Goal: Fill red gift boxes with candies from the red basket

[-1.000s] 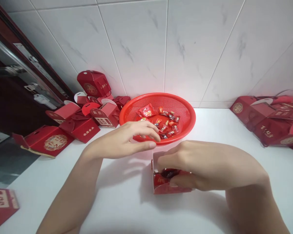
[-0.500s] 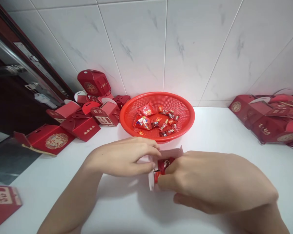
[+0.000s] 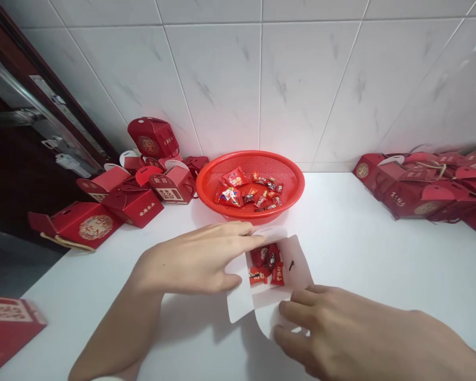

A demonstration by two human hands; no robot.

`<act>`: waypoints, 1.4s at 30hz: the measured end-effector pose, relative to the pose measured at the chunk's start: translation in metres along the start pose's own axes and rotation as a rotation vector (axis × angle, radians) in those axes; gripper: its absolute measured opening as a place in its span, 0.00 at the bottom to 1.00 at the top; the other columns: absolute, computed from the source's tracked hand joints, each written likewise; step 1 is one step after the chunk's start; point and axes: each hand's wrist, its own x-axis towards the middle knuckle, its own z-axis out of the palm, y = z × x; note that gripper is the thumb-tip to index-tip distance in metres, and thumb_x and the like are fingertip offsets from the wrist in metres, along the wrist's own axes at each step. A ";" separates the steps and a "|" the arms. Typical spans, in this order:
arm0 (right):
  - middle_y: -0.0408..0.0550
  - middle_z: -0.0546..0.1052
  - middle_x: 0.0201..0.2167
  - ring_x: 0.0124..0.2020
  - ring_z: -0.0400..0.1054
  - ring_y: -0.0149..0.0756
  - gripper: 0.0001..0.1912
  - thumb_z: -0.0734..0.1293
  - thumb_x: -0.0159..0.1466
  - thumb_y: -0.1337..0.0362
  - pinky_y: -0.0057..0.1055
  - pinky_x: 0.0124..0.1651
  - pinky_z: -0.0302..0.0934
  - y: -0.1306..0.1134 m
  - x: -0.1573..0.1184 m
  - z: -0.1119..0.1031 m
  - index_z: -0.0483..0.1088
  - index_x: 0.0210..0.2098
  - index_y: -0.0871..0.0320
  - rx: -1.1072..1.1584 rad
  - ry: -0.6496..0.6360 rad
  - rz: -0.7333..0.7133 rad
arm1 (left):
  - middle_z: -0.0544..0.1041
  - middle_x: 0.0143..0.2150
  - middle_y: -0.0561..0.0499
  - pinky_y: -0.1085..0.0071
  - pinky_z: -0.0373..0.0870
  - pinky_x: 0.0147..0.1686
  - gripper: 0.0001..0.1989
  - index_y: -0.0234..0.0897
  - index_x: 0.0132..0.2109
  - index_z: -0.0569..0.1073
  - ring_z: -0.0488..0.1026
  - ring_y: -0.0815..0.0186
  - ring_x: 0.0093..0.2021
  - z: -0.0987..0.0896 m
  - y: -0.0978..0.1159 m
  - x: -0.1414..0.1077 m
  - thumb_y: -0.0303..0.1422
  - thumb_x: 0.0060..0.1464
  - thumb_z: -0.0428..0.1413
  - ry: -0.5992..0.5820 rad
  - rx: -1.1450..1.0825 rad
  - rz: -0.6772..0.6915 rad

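Note:
A small paper candy box [image 3: 301, 259] stands with its white-lined flaps spread apart, several red-wrapped candies [image 3: 267, 263] inside it. My left hand [image 3: 202, 259] has its fingers over the far left edge of the box and its thumb by the left flap. At the near side, my right hand [image 3: 321, 323] holds the rounded front flap between curled fingers and thumb. Just behind the box is a red mesh basket [image 3: 297, 198], with snack packets [image 3: 229, 197] and small wrapped candies [image 3: 262, 201] lying in it.
Red gift boxes [image 3: 133, 206] cluster at the back left, some stacked. More red boxes [image 3: 420, 198] stand along the right. Another red box [image 3: 10, 330] sits at the near left edge of the white table [image 3: 333, 217]. Tiled wall behind; a dark door [image 3: 19, 159] at left.
My right hand has come out of the box and moved toward me, onto the front flap. The candies inside now show. The view has shifted slightly right.

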 end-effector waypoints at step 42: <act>0.54 0.61 0.70 0.71 0.55 0.55 0.22 0.74 0.61 0.53 0.55 0.67 0.56 0.064 -0.020 0.084 0.74 0.53 0.49 0.481 0.953 0.378 | 0.67 0.69 0.45 0.52 0.70 0.62 0.40 0.46 0.69 0.64 0.65 0.48 0.67 0.054 0.010 0.003 0.33 0.49 0.64 0.434 -0.456 -0.090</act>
